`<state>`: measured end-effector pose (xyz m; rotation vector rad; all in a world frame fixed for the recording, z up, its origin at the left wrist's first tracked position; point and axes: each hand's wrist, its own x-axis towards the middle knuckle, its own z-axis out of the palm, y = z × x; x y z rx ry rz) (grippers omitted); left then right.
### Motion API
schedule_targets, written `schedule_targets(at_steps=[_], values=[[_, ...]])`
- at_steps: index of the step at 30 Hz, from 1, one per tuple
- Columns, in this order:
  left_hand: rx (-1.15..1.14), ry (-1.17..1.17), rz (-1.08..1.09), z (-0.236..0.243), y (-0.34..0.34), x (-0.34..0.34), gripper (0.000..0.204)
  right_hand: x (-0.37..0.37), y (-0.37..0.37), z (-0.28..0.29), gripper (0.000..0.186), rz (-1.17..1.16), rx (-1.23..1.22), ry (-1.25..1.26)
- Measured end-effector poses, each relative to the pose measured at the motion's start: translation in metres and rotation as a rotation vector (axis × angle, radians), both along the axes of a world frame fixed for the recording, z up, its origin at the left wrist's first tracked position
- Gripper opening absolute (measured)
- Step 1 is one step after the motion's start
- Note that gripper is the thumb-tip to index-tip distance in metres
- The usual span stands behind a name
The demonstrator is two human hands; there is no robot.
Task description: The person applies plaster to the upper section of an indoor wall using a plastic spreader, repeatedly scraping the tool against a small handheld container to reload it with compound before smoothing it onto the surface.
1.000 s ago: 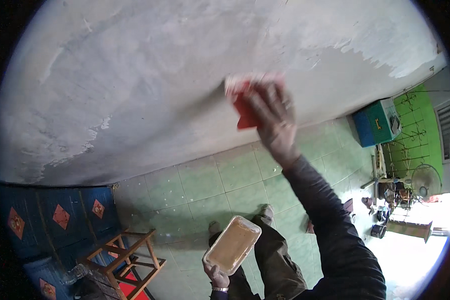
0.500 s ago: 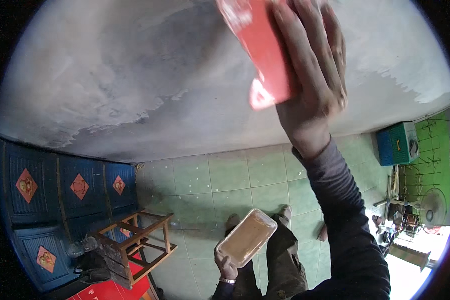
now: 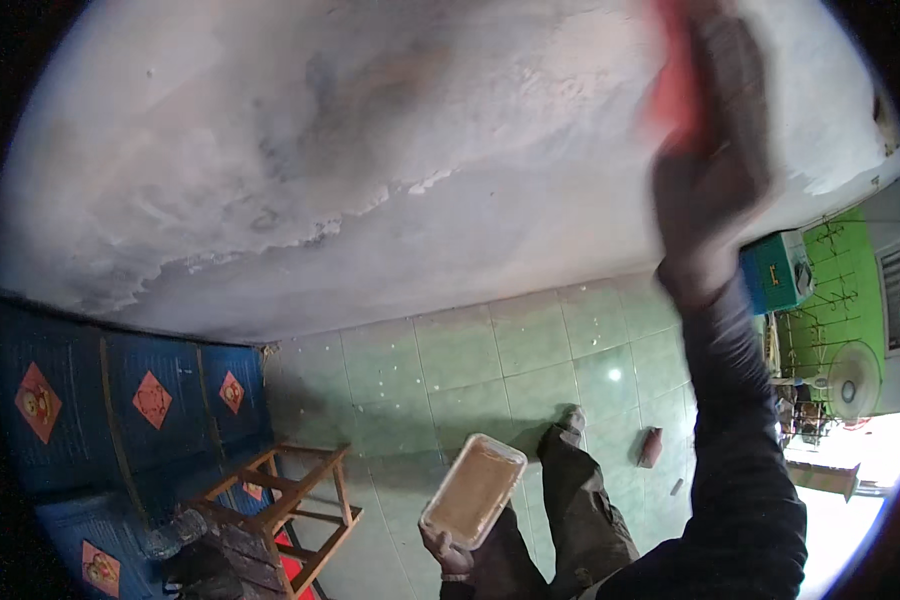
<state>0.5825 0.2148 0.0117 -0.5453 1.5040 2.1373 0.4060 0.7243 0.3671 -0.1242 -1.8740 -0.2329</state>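
Observation:
My right hand (image 3: 725, 165), smeared by motion, is raised at the upper right with its fingers along a flat red scraper (image 3: 676, 95). The scraper is blurred too and close to the grey wall (image 3: 530, 210); I cannot tell whether it touches. The wall has patchy pale and dark plaster with a ragged edge. Low down, my left hand (image 3: 448, 556) grips the near-left corner of a shallow rectangular tray (image 3: 501, 447). Its rim is whitish, and its inside looks brown.
A wooden stool frame (image 3: 310, 485) lies tilted at lower left, beside blue panelled doors (image 3: 65, 370) with red diamond papers. To the right are a blue-green box (image 3: 773, 272), a fan (image 3: 854, 380) and a reddish object (image 3: 651, 447) on the green tiled floor (image 3: 390, 420).
My right hand has swept rightward with the red scraper. The view has shifted, and the tray in my left hand sits slightly lower and further left in it.

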Motion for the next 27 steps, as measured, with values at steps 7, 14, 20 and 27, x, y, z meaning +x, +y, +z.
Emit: schedule_targets(at_steps=[7, 14, 20, 27], values=[[-0.011, -0.035, 0.062, 0.013, -0.009, -0.027, 0.075, -0.035, -0.027, -0.044, 0.073, -0.218, -0.128, -0.125], [0.018, -0.041, 0.129, -0.001, -0.016, -0.010, 0.077, -0.014, -0.099, -0.279, 0.067, -0.083, -0.455, -0.756], [0.071, -0.060, 0.114, 0.006, -0.030, 0.003, 0.078, -0.018, -0.076, -0.168, 0.062, 0.079, -0.286, -0.386], [0.104, 0.013, 0.030, 0.007, -0.007, -0.010, 0.073, -0.092, -0.090, -0.252, 0.062, 0.046, -0.171, -0.640]])
